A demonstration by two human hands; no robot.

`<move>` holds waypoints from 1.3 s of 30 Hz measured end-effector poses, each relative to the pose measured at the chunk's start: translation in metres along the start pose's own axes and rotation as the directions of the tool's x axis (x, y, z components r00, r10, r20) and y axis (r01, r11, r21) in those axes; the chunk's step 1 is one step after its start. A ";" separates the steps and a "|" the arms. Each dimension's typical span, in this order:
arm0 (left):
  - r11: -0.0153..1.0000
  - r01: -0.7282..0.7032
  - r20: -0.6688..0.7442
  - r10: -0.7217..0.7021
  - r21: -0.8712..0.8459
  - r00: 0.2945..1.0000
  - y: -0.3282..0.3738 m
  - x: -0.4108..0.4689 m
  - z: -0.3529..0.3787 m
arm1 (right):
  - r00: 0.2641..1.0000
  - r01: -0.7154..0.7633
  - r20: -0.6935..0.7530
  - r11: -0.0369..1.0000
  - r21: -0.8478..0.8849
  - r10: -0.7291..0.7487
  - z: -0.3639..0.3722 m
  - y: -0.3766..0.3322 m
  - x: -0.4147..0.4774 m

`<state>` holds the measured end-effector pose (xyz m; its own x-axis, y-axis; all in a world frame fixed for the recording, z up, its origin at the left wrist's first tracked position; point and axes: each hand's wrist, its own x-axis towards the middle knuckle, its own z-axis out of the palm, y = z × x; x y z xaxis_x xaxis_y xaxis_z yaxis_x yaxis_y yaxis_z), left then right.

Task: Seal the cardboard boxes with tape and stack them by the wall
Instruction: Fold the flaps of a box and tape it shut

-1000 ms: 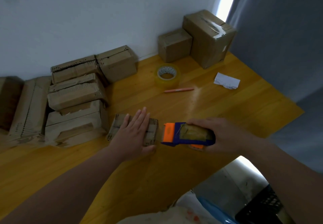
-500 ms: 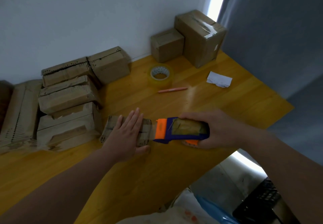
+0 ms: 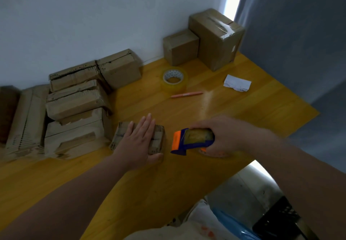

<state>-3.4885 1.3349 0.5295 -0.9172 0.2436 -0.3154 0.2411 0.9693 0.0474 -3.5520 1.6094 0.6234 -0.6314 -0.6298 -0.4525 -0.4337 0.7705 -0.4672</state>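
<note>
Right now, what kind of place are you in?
Probably a small packing corner: cardboard boxes line the wall, a tape roll lies on the wooden table, and the right hand grips a tape dispenser.

Centre: small flat cardboard box (image 3: 121, 133) on the yellow wooden table (image 3: 168, 179), under the flat left hand (image 3: 137, 142).
Right: blue-and-orange tape dispenser (image 3: 189, 142) in the right hand (image 3: 224, 136), just beside the box (a gap shows).
Left: pile of worn cardboard boxes (image 3: 74, 104) against the white wall (image 3: 93, 14).
Behind: clear tape roll (image 3: 174, 79), with the pink pen (image 3: 187, 94) before it and the white paper scrap (image 3: 236, 85) to the right.
Far corner: small brown carton (image 3: 180, 47) touching the tall taped carton (image 3: 217, 37) on its right.
</note>
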 end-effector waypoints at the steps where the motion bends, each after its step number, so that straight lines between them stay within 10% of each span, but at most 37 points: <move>1: 1.000 -0.004 -0.003 0.004 -0.008 1.000 0.000 0.000 0.000 | 1.000 0.005 0.017 1.000 -0.016 -0.004 0.002 -0.007 0.009; 9: 1.000 -0.007 -0.027 0.007 0.010 1.000 0.001 -0.001 0.001 | 0.998 -0.037 0.041 0.989 -0.144 0.044 -0.004 -0.046 0.054; 24: 1.000 0.002 0.007 -0.003 0.031 1.000 0.002 0.001 -0.004 | 0.949 -0.247 0.234 0.960 0.134 0.211 -0.001 -0.022 0.072; 39: 0.992 -0.025 0.038 0.029 -0.121 0.999 0.036 -0.015 -0.019 | 0.829 -0.327 -0.267 0.814 0.481 0.491 0.009 0.003 0.050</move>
<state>-3.4718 1.3665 0.5538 -0.8970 0.2705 -0.3496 0.2236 0.9599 0.1693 -3.5785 1.5796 0.5924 -0.9081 -0.1176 -0.4018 0.1626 0.7854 -0.5972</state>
